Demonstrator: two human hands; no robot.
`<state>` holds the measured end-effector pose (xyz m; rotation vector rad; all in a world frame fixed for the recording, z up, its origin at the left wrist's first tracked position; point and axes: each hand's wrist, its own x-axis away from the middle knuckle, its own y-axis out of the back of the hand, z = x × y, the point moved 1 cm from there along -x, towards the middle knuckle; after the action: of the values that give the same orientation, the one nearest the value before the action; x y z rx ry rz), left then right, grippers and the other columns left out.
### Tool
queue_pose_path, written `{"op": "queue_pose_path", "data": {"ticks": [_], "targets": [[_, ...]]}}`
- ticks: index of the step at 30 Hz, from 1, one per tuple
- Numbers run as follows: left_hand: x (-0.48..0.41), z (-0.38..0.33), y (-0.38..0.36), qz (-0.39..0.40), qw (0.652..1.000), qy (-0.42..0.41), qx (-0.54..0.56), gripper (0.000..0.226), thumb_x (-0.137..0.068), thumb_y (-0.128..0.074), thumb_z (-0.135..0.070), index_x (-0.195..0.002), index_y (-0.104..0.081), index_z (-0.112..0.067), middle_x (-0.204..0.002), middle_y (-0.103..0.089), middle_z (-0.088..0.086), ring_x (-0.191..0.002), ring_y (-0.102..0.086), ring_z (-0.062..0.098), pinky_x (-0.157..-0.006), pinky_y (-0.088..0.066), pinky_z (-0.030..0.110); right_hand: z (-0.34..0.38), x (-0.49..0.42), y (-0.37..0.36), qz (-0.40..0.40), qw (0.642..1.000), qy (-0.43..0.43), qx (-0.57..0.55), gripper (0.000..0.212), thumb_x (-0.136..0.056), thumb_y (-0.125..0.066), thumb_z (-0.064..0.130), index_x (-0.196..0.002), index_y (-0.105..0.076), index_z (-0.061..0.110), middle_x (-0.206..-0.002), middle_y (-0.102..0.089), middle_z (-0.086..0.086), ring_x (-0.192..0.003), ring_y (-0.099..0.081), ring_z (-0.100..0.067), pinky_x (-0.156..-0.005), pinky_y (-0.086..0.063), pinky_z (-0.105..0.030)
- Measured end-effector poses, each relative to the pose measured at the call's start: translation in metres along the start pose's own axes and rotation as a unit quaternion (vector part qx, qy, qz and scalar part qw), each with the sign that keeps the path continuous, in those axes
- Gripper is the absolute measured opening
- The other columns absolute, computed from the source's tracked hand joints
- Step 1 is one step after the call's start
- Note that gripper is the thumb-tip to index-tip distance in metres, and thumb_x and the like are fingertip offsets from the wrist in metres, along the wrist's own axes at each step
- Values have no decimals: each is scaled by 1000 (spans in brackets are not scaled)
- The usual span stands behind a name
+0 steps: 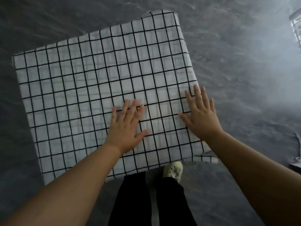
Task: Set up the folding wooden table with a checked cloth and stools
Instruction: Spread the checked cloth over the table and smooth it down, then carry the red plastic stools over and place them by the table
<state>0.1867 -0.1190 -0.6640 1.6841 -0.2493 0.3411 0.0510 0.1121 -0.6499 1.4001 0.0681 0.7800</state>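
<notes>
A grey floor (pixel 236 66) fills the frame; the checked cloth (pixel 81 87) covers the tabletop at centre, draped over its edges. The left hand (pixel 125 128) and right hand (pixel 202 116) press flat on its lower right, fingers straight and spread, gripping nothing, probably to smooth creases

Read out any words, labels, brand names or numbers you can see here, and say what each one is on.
No text can be read.
The checked cloth carries only a black grid on white, with no lettering.
The pale shoe shows small studs but no legible mark.
The object at the right edge is too blurred to tell whether it bears any text.
</notes>
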Motion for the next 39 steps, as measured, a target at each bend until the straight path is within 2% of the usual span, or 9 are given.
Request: {"op": "queue_pose_path", "data": {"ticks": [5,7,10,13,20,24,27,32,39], "targets": [[-5,-19,97,-11,997,-3,70,77,-85,-9,-70,-144,23,-33,-155,20,-6,-143,17,16,-117,4,42,19,35,87,-83,994,-55,-49,72,-95,-31,53,-150,-6,15,-158,-1,-6,-144,10,-19,-115,5,-35],[-9,-37,159,-42,994,-21,95,77,-85,-9,-69,-148,12,-30,-157,13,-5,-144,13,16,-117,-2,41,27,57,141,-135,986,-76,-60,68,-95,-36,49,-149,-17,13,-157,-14,-7,-145,-2,-21,-114,0,-33],[-3,-74,264,-100,983,-96,119,75,-86,-15,-67,-150,-1,-30,-159,-7,-3,-145,-1,17,-116,-11,40,35,102,229,-230,962,-118,-91,63,-92,-45,45,-144,-30,12,-149,-35,-7,-138,-28,-24,-111,-24,-37],[18,-122,363,-161,963,-186,114,74,-84,-17,-65,-149,-1,-34,-157,-14,-2,-145,-8,19,-113,-8,36,37,171,308,-338,923,-163,-85,57,-91,-51,41,-139,-40,12,-141,-43,-9,-130,-39,-28,-105,-34,-43],[100,-269,505,-218,900,-369,73,77,-83,-12,-66,-150,-12,-28,-157,-18,1,-144,-13,22,-112,-16,43,33,372,412,-514,793,-322,-56,60,-93,-42,48,-138,-42,8,-140,-46,-13,-132,-38,-27,-110,-31,-41],[174,-365,517,-217,850,-478,51,73,-87,-19,-64,-150,-16,-26,-155,-23,4,-142,-20,26,-111,-21,45,37,501,405,-545,716,-433,-52,69,-90,-30,57,-139,-40,9,-144,-41,-12,-133,-35,-27,-110,-28,-40],[236,-431,505,-200,807,-555,40,73,-87,-19,-64,-150,-12,-29,-157,-17,2,-144,-14,23,-112,-14,41,43,593,374,-532,663,-525,-47,73,-90,-27,59,-141,-37,7,-145,-40,-14,-133,-35,-30,-109,-28,-42],[354,-516,456,-147,738,-658,15,75,-85,-15,-65,-150,-16,-27,-156,-19,3,-144,-15,23,-113,-16,43,72,744,292,-511,565,-645,-60,71,-90,-36,54,-132,-46,-2,-132,-51,-23,-122,-47,-38,-101,-40,-49],[536,-602,366,-76,651,-755,-20,79,-83,-9,-69,-151,-11,-27,-158,-14,1,-145,-10,21,-114,-12,42,158,932,173,-445,430,-780,-93,78,-89,-28,64,-142,-34,8,-146,-39,-14,-135,-34,-27,-110,-33,-42]]}}
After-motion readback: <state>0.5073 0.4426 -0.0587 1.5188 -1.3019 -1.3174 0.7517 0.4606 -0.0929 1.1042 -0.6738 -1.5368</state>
